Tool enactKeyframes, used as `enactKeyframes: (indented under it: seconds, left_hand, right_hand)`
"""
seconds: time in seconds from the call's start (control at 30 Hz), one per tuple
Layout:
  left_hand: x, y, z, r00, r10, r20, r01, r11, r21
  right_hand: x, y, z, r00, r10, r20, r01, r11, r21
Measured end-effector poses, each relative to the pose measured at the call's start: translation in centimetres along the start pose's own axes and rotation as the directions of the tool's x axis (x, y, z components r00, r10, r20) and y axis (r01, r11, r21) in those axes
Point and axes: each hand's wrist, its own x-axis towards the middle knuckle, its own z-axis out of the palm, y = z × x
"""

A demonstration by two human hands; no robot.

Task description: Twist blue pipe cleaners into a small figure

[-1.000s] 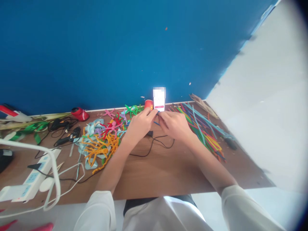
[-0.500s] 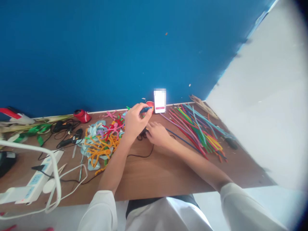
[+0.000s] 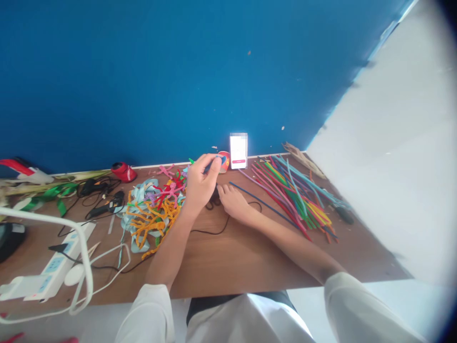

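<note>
Near the back edge of the tabletop [image 3: 214, 267], the left hand [image 3: 202, 183] is raised in front of a red cup [image 3: 227, 165], its grip pinching a small blue piece [image 3: 223, 159] between thumb and forefinger. Most of that piece is hidden by the fingers; the part that shows points to the right, lying in line with the cup, and whether it touches the cup I cannot tell. Its long axis seems to run roughly sideways, along the wall rather than away from the person.

The right hand [image 3: 233, 202] rests lower and nearer the person, below and to the right of the blue piece, so the 2 hands are apart. Its fingers are loosely bent beside a black object [image 3: 214, 196] with a cord; whether they hold it, I cannot tell.

For reach, the relation that counts is this: the left hand already has the small piece, while 1 long blue strip [image 3: 264, 205] lies just beyond the right hand's knuckles. That strip slants from there toward the person's right, its far end reaching a spread of coloured strips [image 3: 299, 205]. The right hand is clearly the nearer to it. A lit phone [image 3: 238, 151] stands upright beside the cup, and fuzzy orange shapes [image 3: 153, 223] lie left of the left hand.
</note>
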Motion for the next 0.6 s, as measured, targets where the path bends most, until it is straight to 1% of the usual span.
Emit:
enactKeyframes:
  seconds: [0.13, 0.2, 0.23, 0.27, 0.3, 0.37, 0.4, 0.47, 0.5, 0.6]
  left_hand:
    - [0.2, 0.4, -1.5, 0.989, 0.018, -0.145, -0.016, 1.000, 0.012]
    - [0.3, 0.4, -1.9, 0.982, 0.005, -0.187, -0.009, 1.000, -0.021]
    - [0.4, 0.3, -1.9, 0.981, -0.008, -0.193, -0.001, 0.999, -0.046]
    - [0.4, 0.2, -1.8, 0.981, -0.021, -0.195, 0.007, 0.997, -0.072]
    - [0.3, 0.2, -1.6, 0.981, -0.034, -0.192, 0.016, 0.995, -0.096]
    - [0.2, 0.1, -1.2, 0.982, -0.054, -0.181, 0.031, 0.991, -0.132]
    - [0.1, 0.1, -0.9, 0.983, -0.064, -0.175, 0.039, 0.989, -0.143]
    - [-0.1, 0.1, -0.5, 0.983, -0.079, -0.165, 0.053, 0.987, -0.155]
    - [-0.2, 0.1, -0.4, 0.984, -0.083, -0.158, 0.059, 0.987, -0.153]
    - [-0.4, 0.1, -0.2, 0.988, -0.081, -0.133, 0.063, 0.989, -0.134]
  right_hand:
    - [-0.3, 1.5, -3.1, 0.999, 0.004, -0.033, -0.002, 0.998, 0.065]
    - [-0.5, 2.8, -5.1, 0.998, 0.004, -0.067, 0.006, 0.990, 0.141]
    - [-0.8, 3.4, -6.2, 0.993, 0.002, -0.122, 0.035, 0.955, 0.295]
    - [-1.1, 4.1, -7.3, 0.985, 0.024, -0.172, 0.049, 0.912, 0.407]
    - [-1.6, 4.6, -8.4, 0.974, 0.073, -0.216, 0.037, 0.885, 0.464]
    - [-3.0, 5.3, -10.9, 0.958, 0.119, -0.259, 0.022, 0.876, 0.482]
    - [-3.7, 5.5, -12.1, 0.946, 0.134, -0.294, 0.021, 0.883, 0.469]
    - [-5.1, 5.5, -14.2, 0.905, 0.207, -0.371, -0.013, 0.887, 0.461]
    - [-5.6, 5.4, -15.1, 0.890, 0.241, -0.387, -0.029, 0.877, 0.480]
    - [-6.5, 5.0, -16.6, 0.828, 0.282, -0.485, 0.007, 0.859, 0.512]
